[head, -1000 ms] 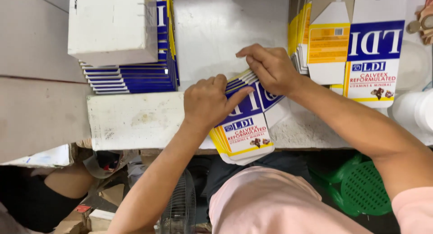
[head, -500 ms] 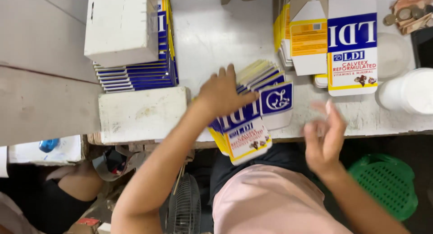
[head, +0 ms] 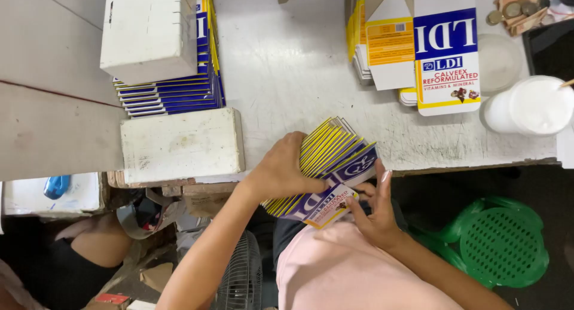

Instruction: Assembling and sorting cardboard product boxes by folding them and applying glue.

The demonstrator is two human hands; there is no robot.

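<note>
The left hand [head: 281, 172] lies spread over the top of a fanned stack of flattened cartons [head: 326, 166], blue, yellow and white, with its fingers curled round the near edge, while the right hand [head: 373, 211] cups the lower corner from beneath, palm up and fingers half open against the bottom sheets. The stack sits half on the front edge of the white tabletop [head: 287, 65] and half over the person's lap, so to my eye the sensible thing is to keep the left palm pressing flat while the right squares the loose corner, letting the tabletop edge carry the weight so the fan does not slip apart. Just left of the hands is a white block [head: 179, 144]; beyond it a pile of flat cartons [head: 173, 98] under a white box [head: 148, 32]. Across the tabletop more opened cartons [head: 445, 53] lie beside a white lidded cup [head: 529, 105], and a green stool [head: 499, 247] stands below
</note>
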